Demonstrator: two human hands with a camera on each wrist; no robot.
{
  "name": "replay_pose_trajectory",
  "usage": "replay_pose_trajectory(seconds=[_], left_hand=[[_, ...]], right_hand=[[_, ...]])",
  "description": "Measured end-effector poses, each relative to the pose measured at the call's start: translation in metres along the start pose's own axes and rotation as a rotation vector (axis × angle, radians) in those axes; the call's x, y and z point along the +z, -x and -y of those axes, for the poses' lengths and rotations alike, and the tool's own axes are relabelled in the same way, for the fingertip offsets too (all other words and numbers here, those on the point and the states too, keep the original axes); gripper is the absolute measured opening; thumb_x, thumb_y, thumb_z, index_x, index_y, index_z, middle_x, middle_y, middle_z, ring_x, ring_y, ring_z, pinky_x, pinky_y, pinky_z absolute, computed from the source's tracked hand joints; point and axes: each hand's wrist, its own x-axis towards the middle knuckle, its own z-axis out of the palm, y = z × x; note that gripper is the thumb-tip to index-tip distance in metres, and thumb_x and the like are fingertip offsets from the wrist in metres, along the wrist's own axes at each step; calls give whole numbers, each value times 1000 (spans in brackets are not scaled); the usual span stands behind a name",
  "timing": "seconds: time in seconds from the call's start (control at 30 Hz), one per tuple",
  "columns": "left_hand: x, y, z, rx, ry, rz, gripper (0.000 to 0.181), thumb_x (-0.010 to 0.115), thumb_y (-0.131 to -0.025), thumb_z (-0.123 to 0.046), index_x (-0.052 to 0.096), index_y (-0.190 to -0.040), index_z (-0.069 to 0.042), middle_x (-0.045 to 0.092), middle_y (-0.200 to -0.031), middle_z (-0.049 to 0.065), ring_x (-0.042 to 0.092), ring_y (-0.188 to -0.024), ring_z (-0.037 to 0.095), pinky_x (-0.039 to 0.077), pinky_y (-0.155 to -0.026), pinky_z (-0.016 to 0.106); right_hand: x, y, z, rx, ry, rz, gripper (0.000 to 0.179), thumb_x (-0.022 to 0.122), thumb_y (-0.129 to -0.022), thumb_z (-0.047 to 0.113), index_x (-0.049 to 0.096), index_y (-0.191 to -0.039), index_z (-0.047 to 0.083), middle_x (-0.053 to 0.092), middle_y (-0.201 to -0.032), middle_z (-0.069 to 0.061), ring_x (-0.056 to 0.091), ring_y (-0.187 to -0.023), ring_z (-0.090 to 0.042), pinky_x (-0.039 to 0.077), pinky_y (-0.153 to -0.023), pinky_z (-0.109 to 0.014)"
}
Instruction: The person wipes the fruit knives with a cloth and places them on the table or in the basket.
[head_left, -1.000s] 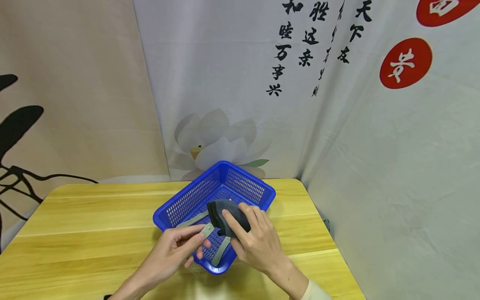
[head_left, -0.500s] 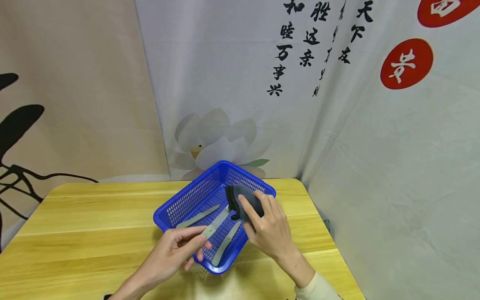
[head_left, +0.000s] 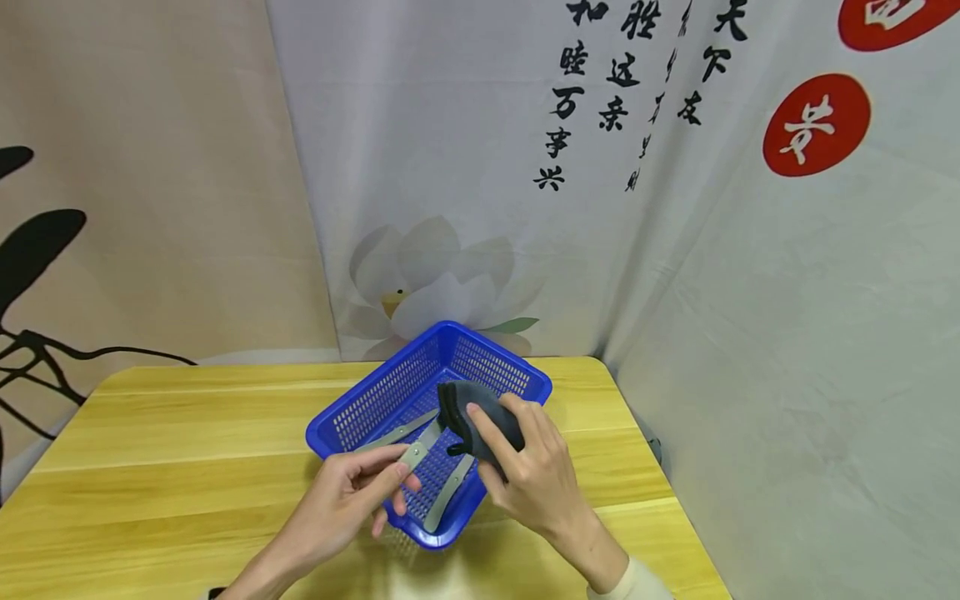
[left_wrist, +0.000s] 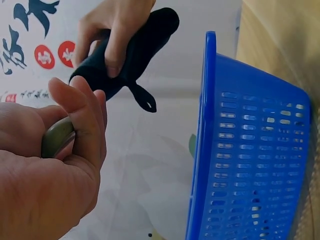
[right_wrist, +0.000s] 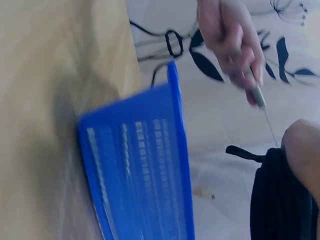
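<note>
My left hand [head_left: 341, 508] grips a knife by its grey-green handle [head_left: 414, 454], thumb on top, above the near side of a blue plastic basket [head_left: 352, 407]. My right hand [head_left: 536, 479] holds a folded dark grey cloth [head_left: 483, 412] with black edging, whose fold covers the outer part of the blade. A small loop [left_wrist: 144, 97] hangs from the cloth in the left wrist view. Two more knives lie in the basket, one on the left [head_left: 393, 435] and one on the right [head_left: 447, 497], partly hidden by the cloth.
The basket stands on a yellow wood-grain table [head_left: 187, 450] near its back edge. Behind the table hangs a printed curtain [head_left: 465, 167], with another fabric side [head_left: 787, 333] along the right.
The cloth slid from near the handle out along the blade, up and to the right, baring it. Now it has come partway back toward the handle. The left hand stays nearly still.
</note>
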Motion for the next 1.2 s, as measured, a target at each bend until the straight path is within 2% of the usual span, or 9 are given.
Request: replay_pose_trajectory(seconds=[0.2, 0.33, 0.43, 0.6, 0.7, 0.87, 1.2], left_hand=[[0, -2, -2, -8, -7, -4, 43, 58, -119, -14, 60, -153, 12, 80, -106, 13, 76, -76, 15, 64, -52, 32], [0, -2, -2, -4, -8, 4, 39, 58, -119, -15, 65, -150, 7, 79, -105, 11, 75, -76, 16, 64, -52, 34], [0, -1, -1, 5, -6, 8, 40, 58, -119, -14, 64, -151, 9, 79, -105, 9, 75, -75, 14, 63, -51, 33], [1, -1, -1, 13, -8, 7, 44, 58, -119, -13, 60, -153, 13, 81, -105, 7, 71, -69, 8, 61, -49, 30], [1, 0, -1, 14, -10, 9, 44, 59, -118, -13, 59, -153, 15, 82, -104, 6, 69, -67, 5, 60, -49, 30], [0, 1, -2, 17, -2, 21, 44, 59, -118, -12, 59, -153, 15, 83, -105, 4, 71, -69, 6, 61, -49, 30], [0, 3, -3, 9, 15, 41, 45, 59, -118, -12, 58, -154, 15, 83, -107, 8, 70, -67, 6, 61, -50, 31]], right_hand=[[2, 1, 26, -74, -25, 53, 72, 79, -79, 19, 72, -150, 16, 68, -131, -19, 66, -103, -29, 65, -84, -40], [4, 2, 33, -90, -22, 65, 72, 79, -79, 22, 71, -151, 16, 68, -132, -18, 65, -104, -29, 63, -84, -39], [5, 3, 34, -82, -14, 76, 72, 80, -79, 21, 71, -150, 16, 68, -132, -18, 65, -104, -29, 63, -84, -39], [5, 4, 28, -59, 11, 94, 74, 83, -78, 19, 71, -151, 17, 68, -133, -19, 65, -105, -30, 63, -85, -40], [6, 3, 23, -46, 27, 85, 72, 80, -80, 17, 71, -151, 16, 69, -132, -21, 65, -105, -30, 64, -85, -41], [7, 3, 12, -19, 53, 73, 64, 71, -85, 18, 72, -149, 16, 69, -132, -23, 65, -103, -32, 64, -81, -43], [5, 3, -9, 28, 84, 66, 57, 68, -88, 17, 75, -145, 14, 69, -133, -27, 66, -104, -36, 67, -84, -48]])
